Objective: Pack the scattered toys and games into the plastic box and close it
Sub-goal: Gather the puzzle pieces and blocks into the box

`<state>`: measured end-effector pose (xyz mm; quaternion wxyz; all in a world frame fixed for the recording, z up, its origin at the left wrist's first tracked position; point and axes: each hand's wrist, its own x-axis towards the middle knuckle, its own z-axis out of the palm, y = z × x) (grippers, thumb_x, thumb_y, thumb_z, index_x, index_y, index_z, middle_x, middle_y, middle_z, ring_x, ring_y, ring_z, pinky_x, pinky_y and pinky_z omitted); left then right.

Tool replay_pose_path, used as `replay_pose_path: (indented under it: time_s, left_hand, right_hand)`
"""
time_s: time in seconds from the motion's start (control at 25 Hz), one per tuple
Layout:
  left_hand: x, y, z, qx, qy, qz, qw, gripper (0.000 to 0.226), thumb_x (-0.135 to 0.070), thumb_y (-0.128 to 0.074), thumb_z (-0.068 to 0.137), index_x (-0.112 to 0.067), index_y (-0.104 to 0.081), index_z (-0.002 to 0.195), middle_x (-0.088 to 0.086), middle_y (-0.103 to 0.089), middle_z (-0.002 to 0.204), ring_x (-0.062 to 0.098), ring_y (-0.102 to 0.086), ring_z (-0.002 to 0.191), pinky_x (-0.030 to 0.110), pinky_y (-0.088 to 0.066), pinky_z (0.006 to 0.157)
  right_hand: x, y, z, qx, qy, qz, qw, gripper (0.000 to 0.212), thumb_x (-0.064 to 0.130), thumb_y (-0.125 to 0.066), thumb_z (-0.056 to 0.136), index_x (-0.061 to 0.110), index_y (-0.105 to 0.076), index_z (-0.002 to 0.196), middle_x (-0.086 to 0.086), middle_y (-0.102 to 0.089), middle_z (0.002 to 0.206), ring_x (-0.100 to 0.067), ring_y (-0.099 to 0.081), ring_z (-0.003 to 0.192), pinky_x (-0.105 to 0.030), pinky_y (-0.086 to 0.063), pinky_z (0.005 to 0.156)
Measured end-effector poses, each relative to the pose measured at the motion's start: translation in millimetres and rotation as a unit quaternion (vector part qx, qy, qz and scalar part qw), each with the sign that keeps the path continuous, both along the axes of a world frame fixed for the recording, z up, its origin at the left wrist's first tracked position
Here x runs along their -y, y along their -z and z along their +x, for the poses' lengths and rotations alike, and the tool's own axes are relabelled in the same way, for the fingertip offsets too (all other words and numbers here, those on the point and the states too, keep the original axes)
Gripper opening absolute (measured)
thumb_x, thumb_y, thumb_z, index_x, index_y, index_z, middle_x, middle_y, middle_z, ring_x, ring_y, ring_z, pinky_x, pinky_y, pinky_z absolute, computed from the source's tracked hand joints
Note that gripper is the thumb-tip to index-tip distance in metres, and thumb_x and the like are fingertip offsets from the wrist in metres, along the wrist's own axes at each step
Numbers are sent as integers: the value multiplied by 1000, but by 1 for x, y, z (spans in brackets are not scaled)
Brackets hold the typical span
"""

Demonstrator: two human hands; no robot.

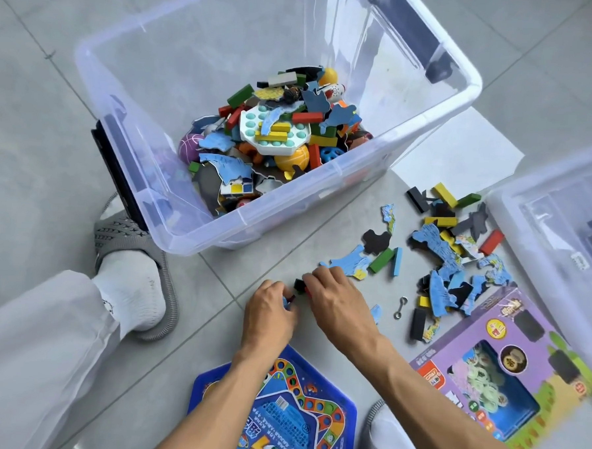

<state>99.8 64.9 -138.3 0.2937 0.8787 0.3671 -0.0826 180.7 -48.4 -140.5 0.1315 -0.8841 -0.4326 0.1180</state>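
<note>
Clear box (130,88) open on the tiled floor (36,114), far left of centre, already part full: heaped in its near right corner with coloured blocks, blue puzzle pieces, a white pop toy (273,130), a yellow ball (291,158) and a purple ball (190,144). Black latches on its left and far right ends. No lid on it. Second clear tub (542,216) cut off at the right edge, contents unreadable. Between the two, loose on the floor: more blocks (445,195), puzzle pieces (437,243), a small metal hook (401,307). Near centre, left hand (271,314) curled around small pieces, only a bit of blue and red peeking out, so hard to name. Right hand (335,295) just beside it, fingertips pinching a black block (300,284), something red below it mostly hidden. Blue game board (312,410) under the forearms, partly covered. Purple game carton (506,372) near right, blurred at its edge. Slippered foot (130,277) on the left.
</note>
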Motion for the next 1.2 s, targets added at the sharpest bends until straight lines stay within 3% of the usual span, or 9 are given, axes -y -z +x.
replay_pose_path:
  time_s: [0.24, 0.36, 0.44, 0.6, 0.72, 0.84, 1.0, 1.12, 1.2]
  left_hand:
    - [-6, -8, -6, -9, -132, -73, 989, 14, -20, -73, 71, -18, -60, 75, -6, -64, 73, 11, -56, 63, 12, -34, 49]
    - [-7, -13, 2, 10, -350, -268, 897, 15, -14, -76, 63, -17, -68, 76, 0, -68, 74, 14, -60, 62, 19, -44, 53]
    - [-6, -35, 5, 84, -417, -441, 790, 19, -9, -74, 58, -13, -70, 76, 9, -64, 73, 19, -58, 59, 24, -44, 54]
    - [1, -134, 14, 280, -340, -649, 621, 21, -6, -72, 54, -10, -68, 75, 8, -56, 64, 19, -59, 51, 24, -49, 47]
    - [-25, -213, 53, 424, -347, -599, 584, 12, -1, -64, 72, -11, -66, 79, 3, -59, 65, 14, -60, 54, 21, -51, 49]
    - [-69, -253, 102, 422, -389, -542, 614, 8, -13, -60, 90, -12, -63, 97, 6, -61, 86, 19, -62, 80, 27, -56, 69]
    - [-77, -262, 116, 328, -358, -416, 769, 15, -32, -57, 94, -24, -58, 107, 0, -55, 96, 18, -58, 92, 34, -46, 92]
    - [-26, -242, 95, 413, -316, -325, 790, 12, -15, -58, 91, -23, -67, 94, -3, -68, 89, 11, -64, 82, 25, -52, 72]
    - [18, -198, 77, 340, -266, -338, 836, 13, -15, -61, 86, -23, -71, 91, -5, -72, 85, 10, -67, 77, 26, -53, 68]
  right_hand:
    - [-4, 4, -3, 29, -9, -48, 998, 22, -2, -53, 72, 9, -61, 90, -10, -56, 96, -29, -55, 81, -36, -51, 57]
    - [-5, 2, 1, -104, 94, 6, 990, 16, 2, -53, 85, 10, -58, 99, -6, -57, 94, -26, -51, 83, -32, -43, 63]
    - [-3, -27, 4, -341, 282, 134, 887, 7, 13, -57, 95, 7, -58, 100, -6, -59, 85, -23, -53, 77, -26, -44, 63]
    - [8, -148, 14, -642, 388, 392, 533, 20, 16, -52, 94, -3, -59, 98, -16, -65, 78, -31, -67, 82, -30, -55, 54]
    - [-18, -215, 58, -675, 347, 439, 480, 22, 18, -52, 96, -2, -60, 99, -14, -65, 86, -30, -70, 86, -29, -57, 54]
    - [-67, -255, 110, -670, 374, 397, 503, 36, 30, -55, 98, -2, -57, 116, -23, -59, 107, -35, -64, 98, -40, -60, 79]
    - [-83, -262, 135, -610, 394, 365, 583, 53, 37, -53, 98, 7, -42, 141, -17, -39, 149, -36, -51, 126, -44, -47, 104]
    - [-33, -229, 113, -525, 374, 401, 651, 22, 24, -53, 99, 8, -66, 108, -15, -69, 115, -28, -70, 94, -40, -58, 87]
    - [16, -179, 85, -452, 417, 346, 708, 15, 19, -56, 96, 15, -70, 93, -7, -75, 93, -27, -71, 82, -39, -57, 73]
